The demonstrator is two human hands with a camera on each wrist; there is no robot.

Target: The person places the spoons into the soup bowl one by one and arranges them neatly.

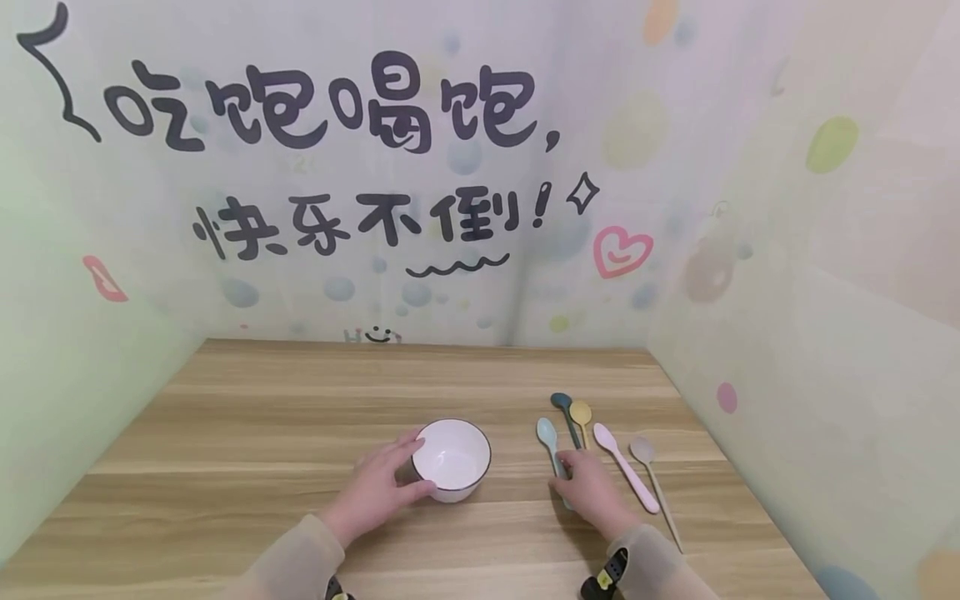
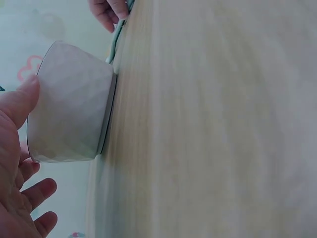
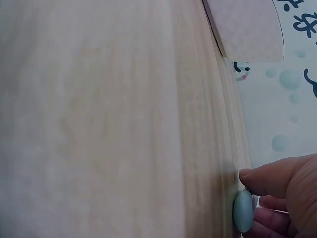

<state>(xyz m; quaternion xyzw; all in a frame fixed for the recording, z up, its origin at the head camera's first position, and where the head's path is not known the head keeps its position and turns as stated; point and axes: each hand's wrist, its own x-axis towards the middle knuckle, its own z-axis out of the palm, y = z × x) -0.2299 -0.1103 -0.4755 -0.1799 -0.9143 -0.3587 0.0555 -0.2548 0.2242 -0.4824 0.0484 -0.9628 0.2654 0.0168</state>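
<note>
In the head view, your left hand (image 1: pixel 378 487) held the bowl (image 1: pixel 453 494) by its left side, the thumb at the near rim and the fingertips at the rim farther back. The bowl stood upright on the table (image 1: pixel 247 433), to the left of the spoons. Your right hand (image 1: pixel 592 492) pinched the handle of the blue spoon (image 1: pixel 547 433), whose head pointed away from you. The dark spoon (image 1: pixel 561 401) and the yellow spoon (image 1: pixel 581 412) lay just beside it, their handles running toward your fingers and partly hidden there; you could not tell from this whether your hand touched them. Farther right lay the pink spoon (image 1: pixel 626 468), then the grey spoon (image 1: pixel 642 450), both apart from your hand. Dark lettering (image 1: pixel 387 218) ran across the wall behind. In the left wrist view, your thumb pressed the bowl near its rim, one finger was partly behind it, and two lower fingers spread away from it; the base met the table. Your right hand showed at the top with the blue spoon. In the right wrist view, your thumb and curled fingers closed around the blue spoon's handle, low over the table, well apart from the bowl.
</note>
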